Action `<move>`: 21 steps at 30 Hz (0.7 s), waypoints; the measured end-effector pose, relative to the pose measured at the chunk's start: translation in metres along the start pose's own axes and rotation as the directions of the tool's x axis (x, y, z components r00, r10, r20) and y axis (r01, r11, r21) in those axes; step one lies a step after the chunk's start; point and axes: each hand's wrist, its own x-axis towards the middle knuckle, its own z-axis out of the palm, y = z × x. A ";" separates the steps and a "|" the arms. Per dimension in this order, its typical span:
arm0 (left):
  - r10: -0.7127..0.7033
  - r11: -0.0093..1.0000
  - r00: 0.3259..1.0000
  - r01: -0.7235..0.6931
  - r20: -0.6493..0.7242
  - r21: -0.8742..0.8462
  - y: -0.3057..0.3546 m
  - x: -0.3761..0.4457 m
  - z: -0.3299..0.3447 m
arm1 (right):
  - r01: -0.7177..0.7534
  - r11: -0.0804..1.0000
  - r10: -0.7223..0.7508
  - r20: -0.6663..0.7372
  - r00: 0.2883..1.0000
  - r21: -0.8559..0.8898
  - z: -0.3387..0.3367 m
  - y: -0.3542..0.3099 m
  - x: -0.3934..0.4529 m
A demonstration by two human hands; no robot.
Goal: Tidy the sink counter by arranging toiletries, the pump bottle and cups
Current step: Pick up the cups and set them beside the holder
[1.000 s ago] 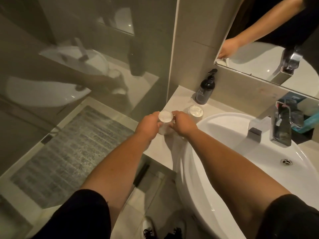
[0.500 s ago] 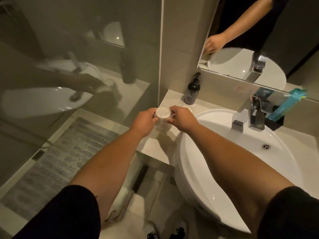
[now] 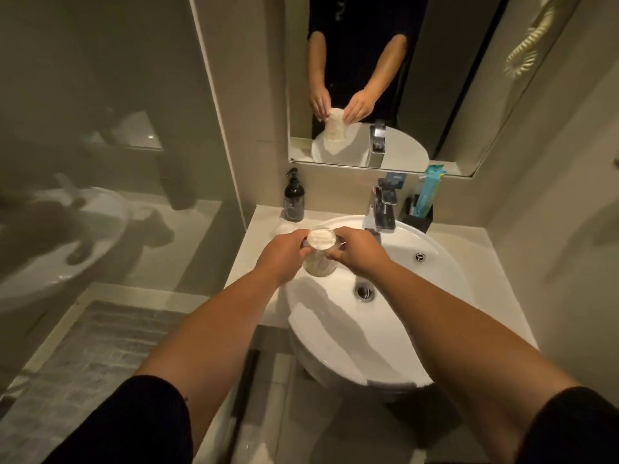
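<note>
Together, our left hand (image 3: pixel 284 254) and right hand (image 3: pixel 355 251) pinch the upper part of the cup (image 3: pixel 321 251) from either side, fingers curled about it, holding it above the left rim of the sink (image 3: pixel 445 262). We judge it best kept level and set on the counter (image 3: pixel 264 226) near the pump bottle (image 3: pixel 294 199), its base touching first. It appears pale, translucent, tapered and capped by a whitish cover.

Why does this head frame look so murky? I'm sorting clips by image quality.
Head view: dim, warm yellowish light; both arms cast soft shadows across the sink basin; the glass panel carries hazy reflections; wide-angle bending at the edges; the cup looks slightly soft.
</note>
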 end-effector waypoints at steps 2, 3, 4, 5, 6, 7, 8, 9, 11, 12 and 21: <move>0.039 0.999 0.999 -0.039 0.023 0.009 0.022 -0.001 0.022 | -0.040 0.999 0.040 -0.015 0.999 0.003 -0.011 0.025 -0.018; 0.061 0.998 0.998 -0.061 0.033 0.005 0.033 -0.001 0.032 | -0.061 0.998 0.061 -0.024 0.998 0.013 -0.016 0.038 -0.027; 0.085 0.996 0.996 -0.085 0.041 0.002 0.045 -0.001 0.043 | -0.083 0.996 0.084 -0.034 0.996 0.021 -0.022 0.050 -0.037; 0.111 0.994 0.993 -0.111 0.046 0.001 0.058 -0.001 0.053 | -0.104 0.994 0.105 -0.047 0.993 0.026 -0.029 0.063 -0.046; 0.134 0.991 0.989 -0.134 0.055 -0.001 0.071 -0.002 0.063 | -0.123 0.992 0.125 -0.059 0.990 0.029 -0.035 0.075 -0.056; 0.157 0.988 0.985 -0.157 0.066 -0.006 0.085 -0.003 0.073 | -0.141 0.989 0.143 -0.071 0.987 0.033 -0.042 0.088 -0.065; 0.175 0.985 0.982 -0.174 0.078 -0.013 0.099 -0.004 0.082 | -0.151 0.988 0.154 -0.081 0.985 0.036 -0.049 0.099 -0.075; 0.192 0.981 0.978 -0.191 0.085 -0.019 0.112 -0.004 0.091 | -0.160 0.986 0.163 -0.092 0.982 0.039 -0.056 0.110 -0.084; 0.211 0.977 0.973 -0.209 0.095 -0.032 0.135 -0.003 0.109 | -0.185 0.982 0.189 -0.114 0.975 0.049 -0.070 0.131 -0.100; 0.218 0.976 0.971 -0.215 0.100 -0.043 0.146 -0.002 0.116 | -0.200 0.978 0.205 -0.125 0.971 0.055 -0.077 0.141 -0.106; 0.304 0.953 0.941 -0.300 0.149 -0.051 0.209 0.039 0.159 | -0.297 0.951 0.309 -0.193 0.931 0.089 -0.118 0.210 -0.108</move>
